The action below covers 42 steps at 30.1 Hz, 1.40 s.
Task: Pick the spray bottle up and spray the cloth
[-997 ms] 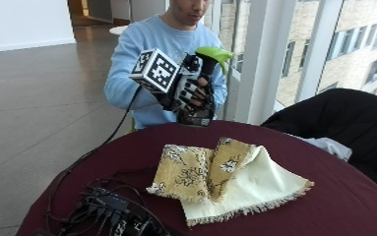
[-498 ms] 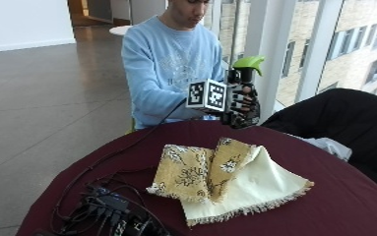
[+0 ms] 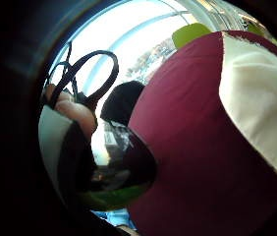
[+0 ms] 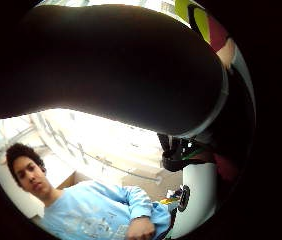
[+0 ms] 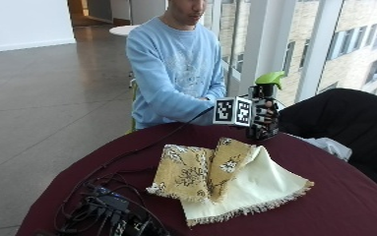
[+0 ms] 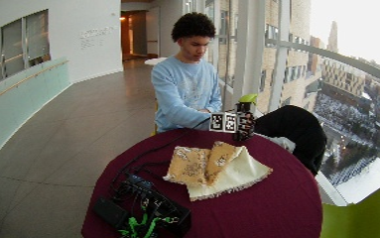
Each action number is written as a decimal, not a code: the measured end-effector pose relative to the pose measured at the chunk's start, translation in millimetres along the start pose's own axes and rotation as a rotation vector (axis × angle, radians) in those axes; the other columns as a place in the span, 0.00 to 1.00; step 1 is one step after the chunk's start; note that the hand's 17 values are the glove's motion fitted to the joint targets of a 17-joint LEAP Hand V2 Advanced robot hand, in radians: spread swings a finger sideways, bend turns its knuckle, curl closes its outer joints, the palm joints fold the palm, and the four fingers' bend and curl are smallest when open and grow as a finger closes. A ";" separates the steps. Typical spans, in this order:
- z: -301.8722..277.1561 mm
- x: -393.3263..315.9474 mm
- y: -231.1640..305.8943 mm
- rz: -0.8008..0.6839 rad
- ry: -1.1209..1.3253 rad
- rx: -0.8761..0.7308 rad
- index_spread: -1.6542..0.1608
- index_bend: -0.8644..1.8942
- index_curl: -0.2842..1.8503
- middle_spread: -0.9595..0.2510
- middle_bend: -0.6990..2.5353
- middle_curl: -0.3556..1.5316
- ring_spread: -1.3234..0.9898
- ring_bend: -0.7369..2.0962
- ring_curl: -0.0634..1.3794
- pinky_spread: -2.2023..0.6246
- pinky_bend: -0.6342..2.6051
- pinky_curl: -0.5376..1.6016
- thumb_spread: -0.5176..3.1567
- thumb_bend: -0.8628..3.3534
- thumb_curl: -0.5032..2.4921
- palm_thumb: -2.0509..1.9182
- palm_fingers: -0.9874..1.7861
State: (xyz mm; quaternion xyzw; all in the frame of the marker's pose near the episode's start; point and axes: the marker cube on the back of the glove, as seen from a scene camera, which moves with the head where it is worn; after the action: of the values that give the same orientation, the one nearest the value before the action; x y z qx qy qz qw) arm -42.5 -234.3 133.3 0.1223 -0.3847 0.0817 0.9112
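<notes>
1. outside view: a person in a light blue sweater sits at a round desk [image 5: 345, 196] under a maroon cover. the gloved right hand [image 5: 264, 115] has its fingers [image 5: 261, 112] curled round a dark spray bottle [image 5: 264, 105], gripping its body. the bottle stands upright with its green trigger head [image 5: 270, 78] above the hand, at the far edge of the desk, close to the person's chest. whether its base touches the desk i cannot tell.
2. same view: the cloth [image 5: 231, 179] lies in the middle of the desk, apart from the bottle and nearer the camera. it is a folded yellow floral piece with a cream side turned out and a fringed edge. a bundle of black cables and boxes [image 5: 109, 211] sits at the near left edge of the desk.
3. wide outside view: the hand [image 6: 244, 124] holds the bottle [image 6: 243, 116] upright beyond the cloth [image 6: 216, 168]. a dark jacket [image 6: 295, 134] hangs over a chair beside the desk, and a green chair [image 6: 361, 213] stands at the near right.
4. little finger side palm view: the bottle's dark rounded body [image 3: 119, 167] sits close to the palm, with the maroon desk cover [image 3: 192, 172] and the cream cloth [image 3: 261, 98] beyond it.
5. thumb side palm view: a dark rounded shape fills much of the view, very close to the palm; the person's sweater [image 4: 96, 210] shows behind it.
</notes>
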 end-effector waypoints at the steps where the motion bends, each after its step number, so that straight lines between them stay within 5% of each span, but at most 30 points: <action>1: 2.0 0.6 -0.3 -0.009 0.010 -0.002 0.80 0.36 0.29 0.71 0.32 0.42 0.54 0.46 0.32 0.71 0.36 0.44 0.39 0.20 0.33 0.75 0.79; 18: -2.3 3.2 14.3 -0.049 0.045 -0.013 0.78 0.34 0.28 0.71 0.31 0.42 0.54 0.45 0.32 0.73 0.35 0.44 0.40 0.20 0.32 0.74 0.74; 42: -192.9 -12.0 183.6 -0.043 0.614 -0.061 0.76 0.36 0.27 0.73 0.31 0.42 0.56 0.40 0.30 0.81 0.27 0.41 0.44 0.20 0.30 0.70 0.68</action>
State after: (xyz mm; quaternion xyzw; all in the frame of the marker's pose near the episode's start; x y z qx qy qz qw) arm 35.9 -4.1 24.0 0.0728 -0.0908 0.0840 0.9896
